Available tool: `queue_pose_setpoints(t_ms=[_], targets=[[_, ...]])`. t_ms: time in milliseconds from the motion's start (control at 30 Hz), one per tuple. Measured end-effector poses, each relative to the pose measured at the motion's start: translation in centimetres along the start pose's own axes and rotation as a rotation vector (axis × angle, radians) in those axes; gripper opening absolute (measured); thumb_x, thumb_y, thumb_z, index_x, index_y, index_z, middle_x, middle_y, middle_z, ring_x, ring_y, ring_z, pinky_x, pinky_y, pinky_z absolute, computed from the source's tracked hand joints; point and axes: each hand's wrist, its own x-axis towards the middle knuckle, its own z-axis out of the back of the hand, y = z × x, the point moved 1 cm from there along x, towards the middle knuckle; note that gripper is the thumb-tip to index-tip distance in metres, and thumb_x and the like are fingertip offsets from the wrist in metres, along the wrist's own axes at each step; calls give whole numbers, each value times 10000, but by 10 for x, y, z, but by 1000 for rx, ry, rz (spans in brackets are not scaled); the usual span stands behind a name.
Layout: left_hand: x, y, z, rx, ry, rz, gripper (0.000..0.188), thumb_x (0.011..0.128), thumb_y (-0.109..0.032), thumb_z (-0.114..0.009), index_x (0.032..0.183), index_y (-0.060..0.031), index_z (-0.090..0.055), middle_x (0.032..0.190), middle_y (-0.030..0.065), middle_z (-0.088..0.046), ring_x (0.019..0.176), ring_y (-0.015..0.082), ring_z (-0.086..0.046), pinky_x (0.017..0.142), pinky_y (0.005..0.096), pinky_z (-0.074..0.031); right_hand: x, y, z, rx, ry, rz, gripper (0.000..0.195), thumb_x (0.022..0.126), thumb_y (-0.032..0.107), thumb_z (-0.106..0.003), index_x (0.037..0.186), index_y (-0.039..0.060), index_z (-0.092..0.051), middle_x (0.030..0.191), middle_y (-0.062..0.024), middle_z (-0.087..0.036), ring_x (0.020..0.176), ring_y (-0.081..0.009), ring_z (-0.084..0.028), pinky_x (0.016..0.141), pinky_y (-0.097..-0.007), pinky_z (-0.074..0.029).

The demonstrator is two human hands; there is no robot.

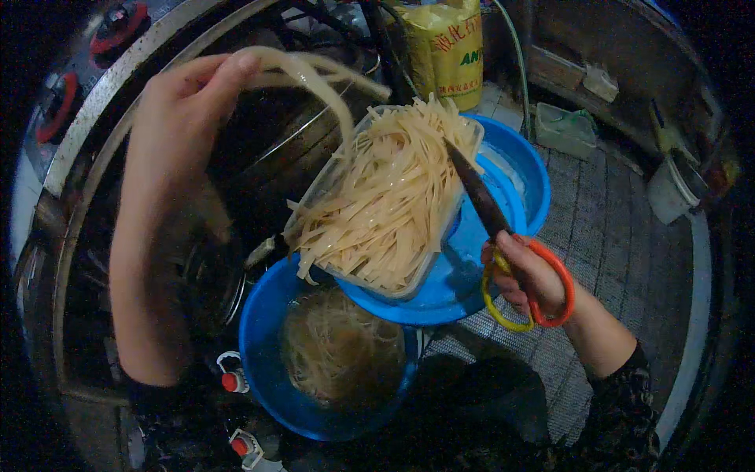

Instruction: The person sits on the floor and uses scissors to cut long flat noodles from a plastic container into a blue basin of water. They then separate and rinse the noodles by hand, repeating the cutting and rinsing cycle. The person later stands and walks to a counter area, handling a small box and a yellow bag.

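Raised at the upper left, my left hand [189, 100] pinches long pale strips [321, 82], which look like wide noodles; one end hangs towards the tub. My right hand [531, 280] holds scissors [481, 189] with one red and one yellow handle loop, blades pointing up and left at the tub's right side. A clear plastic tub [407, 289] heaped with cut pale strips [383, 194] rests on blue plastic basins [436, 312]. Below it on the left, another blue basin [259, 366] holds thin translucent noodles [339, 348] in liquid.
A yellow printed sack [445, 59] stands behind the tub. To the right are a clear plastic container [566, 130] and a white bucket [672, 189]. Red-capped jugs [233, 380] stand at the lower left. A grey textured mat [566, 236] covers the floor.
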Motion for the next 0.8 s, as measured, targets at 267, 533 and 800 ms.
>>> queue_pose_setpoints(t_ms=[267,533,800], targets=[[-20,56,-144,180,483,287,362,792,-275,-464,999,8,-554,943,228,-557,896,344,-538,779,400,-413,-14,1,44,-416,-408,35,435,765,302,-581,1048,11,-425,549,-26,-484,398,-103,-491,362,-208,-403],[-45,66,-114,-112,439,308,338,802,-281,-508,953,13,-580,882,130,-601,818,217,-559,748,308,-426,29,-11,51,-1125,-368,-11,748,714,326,-621,1275,15,-235,705,-151,-587,484,-162,-558,452,-271,-456],[-113,91,-31,-720,269,798,366,835,-369,-467,718,-31,-547,693,60,-557,641,123,-531,584,238,-434,53,46,43,-1073,-453,81,346,765,318,-584,944,22,-565,645,-70,-588,479,-123,-532,444,-278,-433]])
